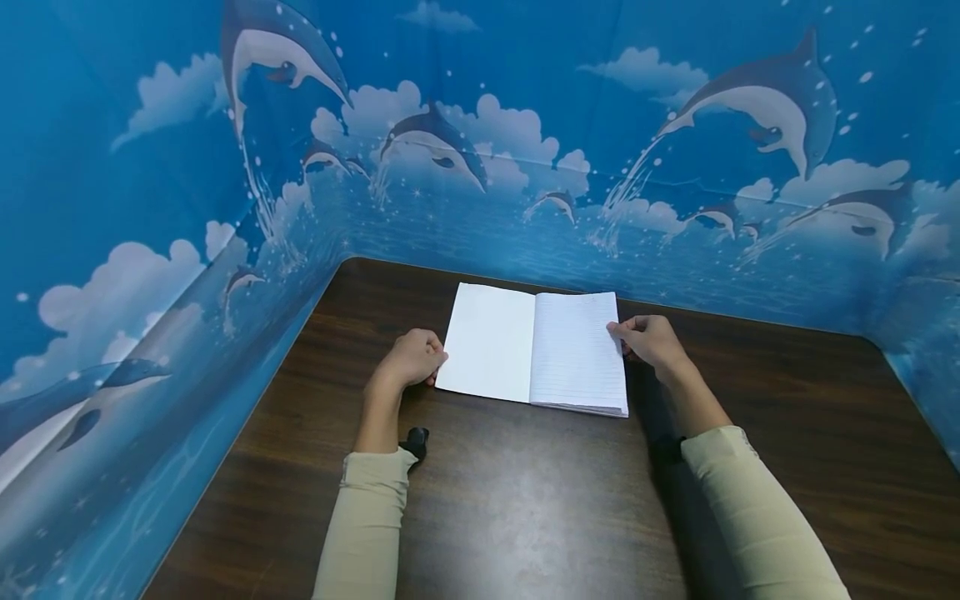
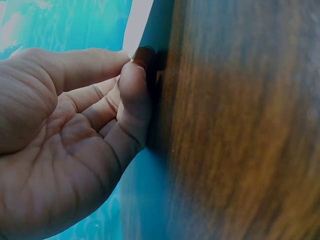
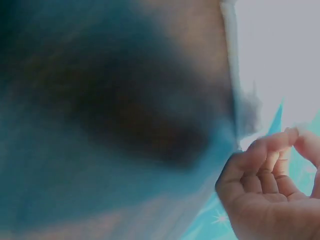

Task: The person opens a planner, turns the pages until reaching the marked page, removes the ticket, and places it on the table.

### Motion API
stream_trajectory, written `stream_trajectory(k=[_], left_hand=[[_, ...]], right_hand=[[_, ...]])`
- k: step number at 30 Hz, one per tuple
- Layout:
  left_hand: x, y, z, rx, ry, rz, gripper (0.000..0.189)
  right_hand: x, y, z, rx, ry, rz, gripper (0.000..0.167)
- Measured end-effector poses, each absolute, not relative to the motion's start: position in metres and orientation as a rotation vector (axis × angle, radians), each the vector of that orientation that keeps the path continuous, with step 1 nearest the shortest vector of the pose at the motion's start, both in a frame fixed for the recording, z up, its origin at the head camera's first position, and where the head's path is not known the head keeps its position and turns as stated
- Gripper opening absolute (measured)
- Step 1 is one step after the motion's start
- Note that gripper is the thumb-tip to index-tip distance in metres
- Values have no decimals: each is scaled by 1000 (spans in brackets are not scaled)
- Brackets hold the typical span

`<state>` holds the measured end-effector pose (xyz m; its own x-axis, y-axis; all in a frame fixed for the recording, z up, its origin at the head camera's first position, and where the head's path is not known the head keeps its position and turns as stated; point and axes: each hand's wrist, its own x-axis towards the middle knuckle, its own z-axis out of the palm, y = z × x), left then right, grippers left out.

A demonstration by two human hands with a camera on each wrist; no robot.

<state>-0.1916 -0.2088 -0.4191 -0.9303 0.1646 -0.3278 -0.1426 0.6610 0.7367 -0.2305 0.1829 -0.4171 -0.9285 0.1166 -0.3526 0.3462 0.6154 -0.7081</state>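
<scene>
An open notebook point(image 1: 534, 346) lies on the table, with a blank white side point(image 1: 487, 342) at left and a lined page point(image 1: 577, 350) at right. My left hand point(image 1: 411, 358) pinches the left edge of the notebook between thumb and fingers. The left wrist view shows that white edge point(image 2: 137, 25) between the thumb and index finger, close above the table. At the opposite side, my right hand point(image 1: 651, 340) has its thumb over the lined page's right edge and its fingers bent beneath. Thumb and index finger meet at the bright page in the right wrist view.
The dark wooden table point(image 1: 525, 500) has rounded far corners. A blue curtain point(image 1: 510, 183) printed with dolphins and clouds hangs along its back and sides. A small black object point(image 1: 416, 443) sits by the left wrist, partly hidden by the sleeve point(image 1: 367, 508).
</scene>
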Motion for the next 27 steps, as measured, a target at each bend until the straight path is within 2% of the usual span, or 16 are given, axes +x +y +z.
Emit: stream_trajectory(k=[4,12,27], left_hand=[[-192,-210,-418,9,2518,1155,17],[-192,-213,-421,-7,2492,1173,18],[-193,-211,-419,48,2498,1179,16]], right_hand=[[-233,178,-403,402,2548,-1250,51],[-238,160,-373,276,2549,-1314,39],[-243,120,-341,173,2573,-1402,33]])
